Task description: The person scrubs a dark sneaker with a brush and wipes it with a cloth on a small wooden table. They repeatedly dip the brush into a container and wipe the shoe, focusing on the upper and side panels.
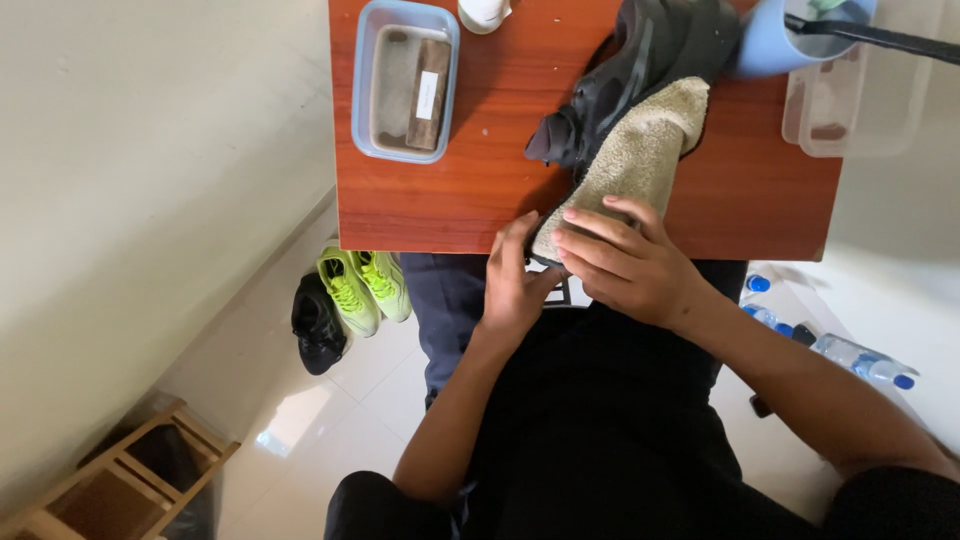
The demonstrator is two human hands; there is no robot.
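A beige towel lies over a black shoe on the red-brown wooden table, its near end hanging at the table's front edge. My right hand rests flat on that near end of the towel, fingers spread. At the same corner, my left hand pinches the towel from below and beside the edge. Both hands touch the towel just in front of my lap.
A blue-rimmed tray with a brown brush block stands at the table's back left. A blue cup and a clear plastic box stand at the back right. Neon green and black shoes lie on the floor; water bottles at right.
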